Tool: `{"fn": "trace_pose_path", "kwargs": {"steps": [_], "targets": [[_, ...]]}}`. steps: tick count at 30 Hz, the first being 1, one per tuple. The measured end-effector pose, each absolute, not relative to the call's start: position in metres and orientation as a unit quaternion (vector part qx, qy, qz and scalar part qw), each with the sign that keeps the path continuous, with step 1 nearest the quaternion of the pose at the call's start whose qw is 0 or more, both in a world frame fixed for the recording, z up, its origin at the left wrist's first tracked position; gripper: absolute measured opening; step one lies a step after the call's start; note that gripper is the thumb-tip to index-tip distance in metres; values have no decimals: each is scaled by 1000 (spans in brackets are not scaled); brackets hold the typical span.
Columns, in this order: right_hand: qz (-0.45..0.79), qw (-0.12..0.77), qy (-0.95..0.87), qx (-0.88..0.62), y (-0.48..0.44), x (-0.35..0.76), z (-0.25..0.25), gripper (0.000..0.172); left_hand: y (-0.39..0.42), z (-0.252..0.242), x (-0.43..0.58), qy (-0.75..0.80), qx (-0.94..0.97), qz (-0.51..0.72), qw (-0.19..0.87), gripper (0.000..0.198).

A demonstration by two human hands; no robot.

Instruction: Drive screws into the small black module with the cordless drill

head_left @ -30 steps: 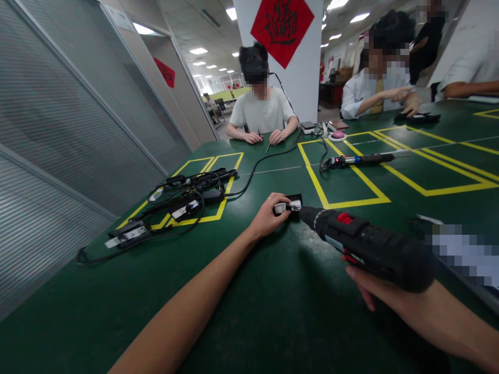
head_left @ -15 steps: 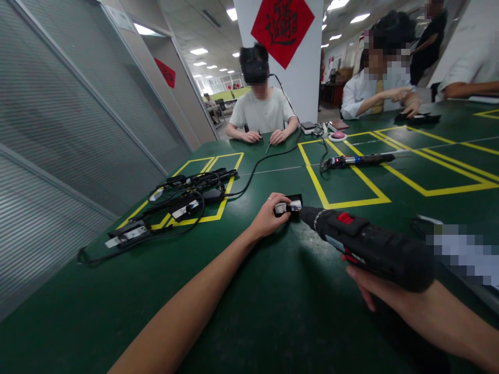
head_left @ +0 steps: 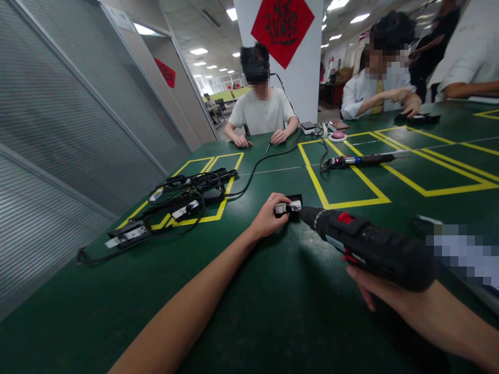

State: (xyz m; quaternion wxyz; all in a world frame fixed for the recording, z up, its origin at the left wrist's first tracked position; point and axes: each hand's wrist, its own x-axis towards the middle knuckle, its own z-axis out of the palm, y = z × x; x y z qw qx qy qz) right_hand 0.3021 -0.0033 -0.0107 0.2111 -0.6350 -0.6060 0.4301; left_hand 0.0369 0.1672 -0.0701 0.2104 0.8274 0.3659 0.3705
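Black box point(head_left: 289, 206), small, w/ a white label on its side, sits on the green table point(head_left: 249, 311) just left of a yellow-taped square, roughly mid-table. Left hand point(head_left: 268, 216) is clamped over its near-left end, fingers curled round it, thumb on top, pinning it to the table. A ring shows on one finger.

Power screwdriver point(head_left: 366, 244), black w/ a red switch, is gripped in the right hand point(head_left: 384, 296); fingers wrap under the body from below. Tool lies nearly level, nose pointing left, its tip touching the right end of the box. Can't tell if a bit is seated in a screw, too small.

Right of the tool: a blurred-out patch near the table edge.

Further left, a heap of black adapters and cables point(head_left: 183, 200) lies across another yellow-taped outline, w/ one more adapter point(head_left: 127, 235) nearer the edge, white label up. A cable runs from the heap toward the far side.

Beyond the yellow square: a second screwdriver point(head_left: 358, 160), black w/ blue band, lying flat, well apart from the hands.

Far side: a person in a white T-shirt point(head_left: 260, 111) seated, both hands on the table. Far right, other people in white sleeves at work over a dark item. Red diamond sign point(head_left: 283, 26) hangs on the white pillar behind.
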Motion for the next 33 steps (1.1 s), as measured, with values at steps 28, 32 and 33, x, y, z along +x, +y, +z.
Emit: {"fn": "trace_pose_path", "kwargs": {"steps": [28, 32, 33], "targets": [[423, 202, -624, -625, -3, 298, 3, 49, 167, -70, 38, 384, 823, 362, 212, 33], [424, 204, -623, -625, -5, 297, 3, 49, 167, -70, 38, 386, 820, 362, 215, 33], [424, 204, -622, -626, -5, 297, 2, 49, 167, -70, 38, 387, 820, 362, 216, 33]]}}
